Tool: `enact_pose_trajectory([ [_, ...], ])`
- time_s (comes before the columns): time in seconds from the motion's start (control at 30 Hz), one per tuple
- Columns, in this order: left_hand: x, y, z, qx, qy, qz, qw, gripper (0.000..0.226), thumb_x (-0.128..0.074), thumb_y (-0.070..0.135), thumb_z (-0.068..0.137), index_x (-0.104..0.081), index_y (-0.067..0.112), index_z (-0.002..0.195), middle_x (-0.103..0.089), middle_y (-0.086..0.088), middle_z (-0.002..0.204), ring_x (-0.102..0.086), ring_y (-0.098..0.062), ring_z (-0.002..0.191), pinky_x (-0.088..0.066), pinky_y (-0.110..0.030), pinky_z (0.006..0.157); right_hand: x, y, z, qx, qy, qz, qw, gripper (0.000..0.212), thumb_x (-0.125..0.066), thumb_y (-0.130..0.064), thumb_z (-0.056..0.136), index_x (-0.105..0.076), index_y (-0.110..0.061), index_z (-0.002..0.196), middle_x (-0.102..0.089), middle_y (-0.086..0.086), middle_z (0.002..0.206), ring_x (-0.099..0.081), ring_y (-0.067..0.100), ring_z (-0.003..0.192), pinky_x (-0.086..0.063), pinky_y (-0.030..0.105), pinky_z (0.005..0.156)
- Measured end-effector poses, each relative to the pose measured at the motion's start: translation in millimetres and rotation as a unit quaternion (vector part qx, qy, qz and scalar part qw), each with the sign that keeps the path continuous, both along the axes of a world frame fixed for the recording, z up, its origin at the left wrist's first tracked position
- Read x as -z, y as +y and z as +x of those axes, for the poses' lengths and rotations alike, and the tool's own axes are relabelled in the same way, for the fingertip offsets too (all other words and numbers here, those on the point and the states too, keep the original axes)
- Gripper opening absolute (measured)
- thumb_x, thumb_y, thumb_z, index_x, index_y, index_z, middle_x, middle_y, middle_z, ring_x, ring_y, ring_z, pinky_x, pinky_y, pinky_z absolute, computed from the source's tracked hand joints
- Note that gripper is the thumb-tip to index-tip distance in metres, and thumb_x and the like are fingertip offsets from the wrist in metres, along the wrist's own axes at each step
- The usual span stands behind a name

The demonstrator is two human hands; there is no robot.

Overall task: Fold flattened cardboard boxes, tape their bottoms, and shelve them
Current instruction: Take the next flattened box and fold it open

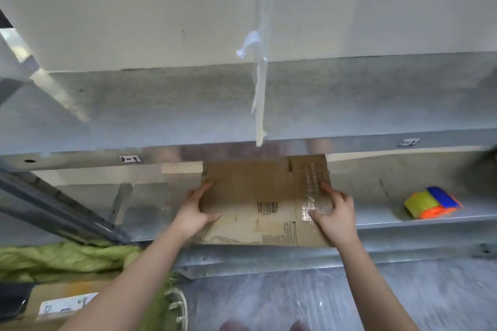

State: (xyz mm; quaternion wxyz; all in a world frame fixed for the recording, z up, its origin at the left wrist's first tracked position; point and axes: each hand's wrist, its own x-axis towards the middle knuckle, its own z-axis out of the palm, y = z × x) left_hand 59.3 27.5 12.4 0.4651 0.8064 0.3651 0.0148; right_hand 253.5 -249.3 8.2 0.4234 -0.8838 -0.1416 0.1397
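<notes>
A brown cardboard box [250, 191] with a barcode and a strip of clear tape sits partly inside the lower level of a grey metal shelf [269, 255]. My left hand [195, 209] holds its left edge, thumb on the near face and fingers along the side. On the opposite edge my right hand [334, 212] grips the box, with the thumb lying on the taped part. A tape dispenser [431, 203] in yellow, blue and orange lies on the same shelf level to the right.
A large pale box [161, 8] fills the upper shelf level, with a white strap [259, 88] hanging down from it. Green cloth [61, 258] and a labelled carton [61, 303] lie at lower left. A diagonal shelf brace [53, 204] crosses the left side.
</notes>
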Motion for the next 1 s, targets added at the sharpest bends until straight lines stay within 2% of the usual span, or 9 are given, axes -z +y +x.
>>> enact_pose_trajectory([
  [0.17, -2, -69, 43, 0.010, -0.026, 0.009, 1.000, 0.086, -0.083, 0.019, 0.073, -0.035, 0.040, 0.142, -0.036, -0.005, 0.143, -0.041, -0.025, 0.130, -0.032, -0.029, 0.107, -14, -74, 34, 0.008, -0.026, 0.013, 1.000, 0.076, -0.080, -0.003, 0.071, -0.051, -0.020, 0.138, -0.037, 0.012, 0.132, -0.043, 0.023, 0.123, -0.022, 0.012, 0.099],
  [0.37, -6, -181, 90, -0.019, -0.042, 0.014, 0.999, 0.089, -0.083, 0.018, 0.073, -0.033, 0.033, 0.145, -0.030, -0.011, 0.145, -0.032, -0.026, 0.136, -0.024, -0.038, 0.116, -36, -173, 88, -0.014, -0.049, 0.032, 0.998, 0.077, -0.081, -0.006, 0.072, -0.049, -0.022, 0.139, -0.037, 0.006, 0.129, -0.039, 0.011, 0.115, -0.023, 0.010, 0.096],
  [0.47, -11, -233, 118, -0.019, -0.067, 0.018, 0.997, 0.091, -0.083, 0.015, 0.072, -0.032, 0.032, 0.146, -0.030, -0.008, 0.146, -0.031, -0.022, 0.136, -0.024, -0.037, 0.116, -47, -223, 112, 0.003, -0.050, 0.059, 0.997, 0.077, -0.080, -0.008, 0.075, -0.046, -0.028, 0.140, -0.034, -0.002, 0.127, -0.034, 0.000, 0.109, -0.024, 0.010, 0.093],
  [0.6, -21, -288, 163, -0.003, -0.090, 0.013, 0.996, 0.094, -0.083, 0.019, 0.074, -0.026, 0.030, 0.148, -0.028, -0.005, 0.147, -0.030, -0.020, 0.137, -0.024, -0.037, 0.116, -55, -284, 148, 0.024, -0.064, 0.061, 0.996, 0.079, -0.078, -0.009, 0.078, -0.040, -0.030, 0.143, -0.033, -0.002, 0.129, -0.035, -0.004, 0.107, -0.023, -0.002, 0.086],
  [0.73, -26, -330, 221, 0.014, -0.129, -0.003, 0.992, 0.101, -0.084, 0.025, 0.072, -0.019, 0.036, 0.148, -0.025, -0.002, 0.151, -0.029, -0.020, 0.140, -0.026, -0.044, 0.117, -61, -335, 190, 0.072, -0.057, 0.061, 0.994, 0.083, -0.078, -0.011, 0.079, -0.034, -0.030, 0.147, -0.033, 0.002, 0.139, -0.039, 0.009, 0.119, -0.027, 0.023, 0.101],
  [0.83, -27, -355, 268, 0.038, -0.157, 0.004, 0.987, 0.101, -0.082, 0.027, 0.074, -0.015, 0.046, 0.146, -0.025, 0.003, 0.151, -0.032, -0.017, 0.137, -0.030, -0.041, 0.115, -57, -366, 227, 0.108, -0.073, 0.056, 0.990, 0.085, -0.079, -0.012, 0.079, -0.033, -0.029, 0.148, -0.034, 0.008, 0.143, -0.040, 0.021, 0.130, -0.031, 0.033, 0.107],
  [1.0, -32, -393, 339, 0.067, -0.179, -0.002, 0.982, 0.098, -0.078, 0.024, 0.079, -0.011, 0.051, 0.146, -0.033, 0.004, 0.141, -0.049, -0.021, 0.122, -0.045, -0.044, 0.104, -52, -415, 279, 0.155, -0.078, 0.062, 0.983, 0.090, -0.081, -0.014, 0.077, -0.030, -0.031, 0.149, -0.036, 0.006, 0.143, -0.044, 0.025, 0.129, -0.038, 0.047, 0.109],
])
